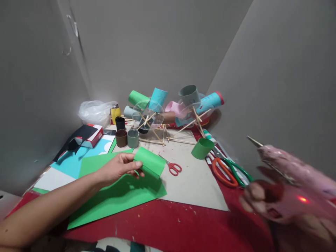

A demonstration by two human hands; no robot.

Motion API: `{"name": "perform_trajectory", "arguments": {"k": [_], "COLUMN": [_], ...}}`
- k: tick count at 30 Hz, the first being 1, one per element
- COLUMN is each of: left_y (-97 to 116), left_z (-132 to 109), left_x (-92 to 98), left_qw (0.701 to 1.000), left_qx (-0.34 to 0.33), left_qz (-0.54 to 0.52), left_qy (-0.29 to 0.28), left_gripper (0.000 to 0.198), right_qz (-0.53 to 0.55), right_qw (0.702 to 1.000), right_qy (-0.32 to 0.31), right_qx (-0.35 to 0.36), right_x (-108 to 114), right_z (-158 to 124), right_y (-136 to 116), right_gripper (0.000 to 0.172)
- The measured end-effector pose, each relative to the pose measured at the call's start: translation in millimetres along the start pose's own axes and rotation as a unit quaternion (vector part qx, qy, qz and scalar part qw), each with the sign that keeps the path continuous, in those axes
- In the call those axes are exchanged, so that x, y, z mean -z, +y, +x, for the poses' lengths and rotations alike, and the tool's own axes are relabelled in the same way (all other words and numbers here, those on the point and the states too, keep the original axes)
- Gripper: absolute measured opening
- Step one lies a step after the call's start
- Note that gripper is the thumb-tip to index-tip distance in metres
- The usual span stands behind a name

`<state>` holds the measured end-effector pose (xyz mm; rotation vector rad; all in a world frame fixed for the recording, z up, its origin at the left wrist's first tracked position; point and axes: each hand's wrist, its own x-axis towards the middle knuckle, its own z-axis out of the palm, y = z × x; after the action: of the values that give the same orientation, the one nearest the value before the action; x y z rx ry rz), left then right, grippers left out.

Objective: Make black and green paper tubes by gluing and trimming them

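Nearest, the fingers of the right hand [253, 199] are closed around the handle of a pink glue gun [296, 168], which looks rather bulky and is best taken by this handle, because the metal tip [254, 141] may be hot. A little farther, above the green sheet [110, 204] on the red surface [189, 224], the fingers of the left hand [118, 169] pinch one end of a green paper tube [152, 161]; it should be light, not slippery, and easy to crush, so a soft hold near the end suits it.
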<state>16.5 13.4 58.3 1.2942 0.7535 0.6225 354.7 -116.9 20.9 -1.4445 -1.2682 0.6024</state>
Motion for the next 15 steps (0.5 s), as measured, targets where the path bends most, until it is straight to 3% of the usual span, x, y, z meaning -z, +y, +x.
{"name": "perform_trajectory", "arguments": {"k": [2, 3, 5, 7, 9, 11, 13, 15], "left_y": [-2, -4, -8, -11, -13, -13, -14, -18], "left_z": [-4, -5, -5, -5, -5, -6, -7, -7], "left_x": [-5.6, -8.7, -14.4, -18.2, -19.9, -20.3, -21.0, -22.3], "left_qw": [0.999, 0.998, 0.996, 0.985, 0.943, 0.866, 0.800, 0.768], "left_qx": [-0.017, -0.019, -0.025, -0.072, -0.169, -0.252, -0.275, -0.268], "left_qz": [0.044, 0.059, 0.088, 0.157, 0.287, 0.429, 0.529, 0.577], "left_qy": [0.001, 0.001, -0.006, -0.016, -0.027, -0.042, -0.061, -0.072], "left_gripper": [0.031, 0.033, 0.038, 0.042, 0.036, 0.026, 0.024, 0.026], "right_qz": [0.198, 0.232, 0.264, 0.264, 0.241, 0.218, 0.217, 0.236], "right_qw": [0.976, 0.963, 0.952, 0.951, 0.955, 0.957, 0.954, 0.948], "right_qy": [-0.065, -0.105, -0.119, -0.121, -0.127, -0.125, -0.120, -0.117], "right_qx": [-0.057, -0.090, -0.098, -0.106, -0.117, -0.144, -0.170, -0.179], "right_x": [-19, -30, -51, -70, -86, -99, -108, -112], "right_z": [2, 4, 11, 18, 25, 31, 37, 40], "right_y": [-11, -15, -22, -26, -27, -25, -20, -14], "right_gripper": [0.032, 0.024, 0.025, 0.026, 0.025, 0.027, 0.030, 0.032]}}
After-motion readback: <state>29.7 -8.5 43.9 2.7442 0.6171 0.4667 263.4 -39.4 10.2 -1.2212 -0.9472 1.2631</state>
